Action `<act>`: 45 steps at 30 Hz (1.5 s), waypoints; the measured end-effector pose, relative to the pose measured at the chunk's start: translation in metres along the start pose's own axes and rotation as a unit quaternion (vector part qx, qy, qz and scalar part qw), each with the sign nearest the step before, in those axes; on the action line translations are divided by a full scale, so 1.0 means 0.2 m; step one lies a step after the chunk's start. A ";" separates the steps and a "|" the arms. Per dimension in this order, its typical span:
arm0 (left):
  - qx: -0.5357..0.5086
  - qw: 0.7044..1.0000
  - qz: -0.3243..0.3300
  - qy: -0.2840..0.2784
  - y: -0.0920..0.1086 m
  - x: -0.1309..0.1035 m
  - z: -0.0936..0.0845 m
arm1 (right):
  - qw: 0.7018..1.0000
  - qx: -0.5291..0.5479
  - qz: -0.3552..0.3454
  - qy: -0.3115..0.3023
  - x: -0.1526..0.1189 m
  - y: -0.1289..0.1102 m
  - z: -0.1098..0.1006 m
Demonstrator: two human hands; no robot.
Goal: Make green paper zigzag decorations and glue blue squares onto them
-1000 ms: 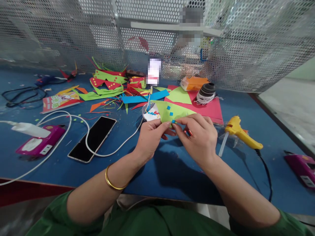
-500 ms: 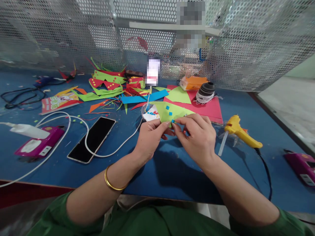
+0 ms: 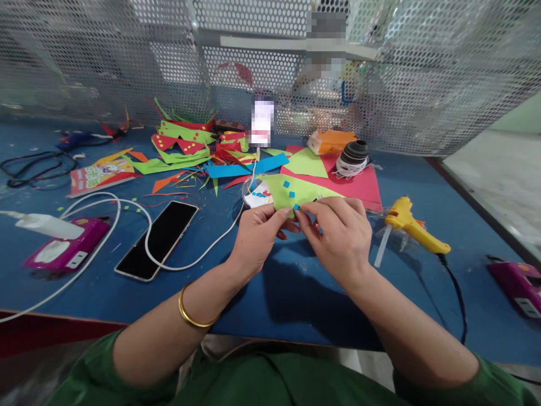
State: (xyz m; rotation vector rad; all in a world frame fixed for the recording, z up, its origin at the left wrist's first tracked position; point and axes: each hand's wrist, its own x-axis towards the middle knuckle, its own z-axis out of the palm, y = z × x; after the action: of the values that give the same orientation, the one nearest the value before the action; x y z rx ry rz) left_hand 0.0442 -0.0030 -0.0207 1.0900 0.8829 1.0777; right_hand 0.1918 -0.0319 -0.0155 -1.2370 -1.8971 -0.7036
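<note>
A light green paper piece (image 3: 306,184) is raised above the table, its near edge between the thumb and fingers of my left hand (image 3: 258,234). Small blue paper squares (image 3: 292,194) lie in a row across it. At the near end of that row, the thumb and index finger of my right hand (image 3: 340,234) pinch another blue square (image 3: 296,207) at the green edge. A small dark-and-light tip shows by my right knuckles; I cannot make out what it belongs to. Left of the green paper, a round clear dish (image 3: 246,197) holds white paper and tiny coloured bits.
A yellow glue gun (image 3: 416,225) lies at the right, its black cord trailing forward. On the left are a dark phone (image 3: 158,241), a white cable and a purple power strip (image 3: 67,243). Cut coloured paper (image 3: 181,148) is heaped behind; red sheets (image 3: 367,189) lie under a black-and-white spool (image 3: 353,159).
Almost nothing differs. My right fingers have shifted very slightly at the blue square, and the view has moved a little; the left hand keeps its hold on the green paper.
</note>
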 end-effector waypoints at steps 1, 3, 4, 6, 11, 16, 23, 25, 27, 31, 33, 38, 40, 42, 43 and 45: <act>0.002 1.000 0.001 0.001 0.00 0.00 0.00 | 1.000 -0.004 -0.003 0.001 0.00 0.00 0.00; 0.008 1.000 0.002 0.001 0.00 0.00 0.00 | 1.000 -0.008 -0.006 0.003 0.00 0.00 0.00; 0.011 1.000 0.003 0.002 0.00 0.00 0.00 | 1.000 -0.008 -0.005 0.004 0.00 0.00 0.00; 0.014 1.000 0.003 0.001 0.00 0.00 0.00 | 1.000 -0.008 -0.001 0.005 0.00 0.00 0.00; 0.018 1.000 0.008 -0.002 0.00 0.00 0.00 | 1.000 -0.007 0.010 0.010 0.00 0.00 0.00; 0.027 1.000 0.011 -0.003 0.00 0.00 0.00 | 1.000 -0.008 0.011 0.011 0.00 0.00 0.00; 0.026 1.000 0.009 -0.004 0.00 0.00 0.00 | 1.000 0.008 0.019 0.012 0.00 0.00 0.00; 0.021 1.000 0.005 -0.003 0.01 0.00 0.00 | 0.999 0.031 0.031 0.005 0.01 0.00 -0.02; 0.015 1.000 -0.002 -0.004 0.01 0.00 -0.01 | 0.997 0.053 0.058 0.008 0.02 0.01 -0.03; 0.013 1.000 -0.024 -0.009 0.03 0.00 -0.01 | 0.984 0.061 0.164 0.011 0.05 0.08 -0.07; 0.015 0.999 -0.033 -0.009 0.03 0.00 -0.01 | 0.967 0.109 0.228 -0.041 0.06 0.12 -0.07; 0.021 0.998 -0.048 -0.019 0.02 0.00 -0.01 | 0.872 0.292 0.357 -0.165 0.08 0.16 -0.07; 0.020 0.998 -0.052 -0.026 0.02 0.00 -0.01 | 0.859 0.306 0.375 -0.168 0.09 0.15 -0.08; 0.020 0.998 -0.052 -0.027 0.02 0.00 -0.01 | 0.860 0.299 0.380 -0.162 0.09 0.14 -0.08; 0.021 0.998 -0.052 -0.025 0.02 0.00 -0.01 | 0.863 0.294 0.379 -0.159 0.09 0.14 -0.08; 0.021 0.998 -0.056 -0.017 0.02 0.00 -0.01 | 0.867 0.286 0.376 -0.156 0.09 0.13 -0.08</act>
State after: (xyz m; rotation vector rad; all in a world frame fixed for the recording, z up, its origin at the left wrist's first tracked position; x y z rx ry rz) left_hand 0.0421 -0.0031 -0.0178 1.0777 0.9311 0.9498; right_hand 0.2163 -0.0255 0.0093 -1.5655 -1.4779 0.4707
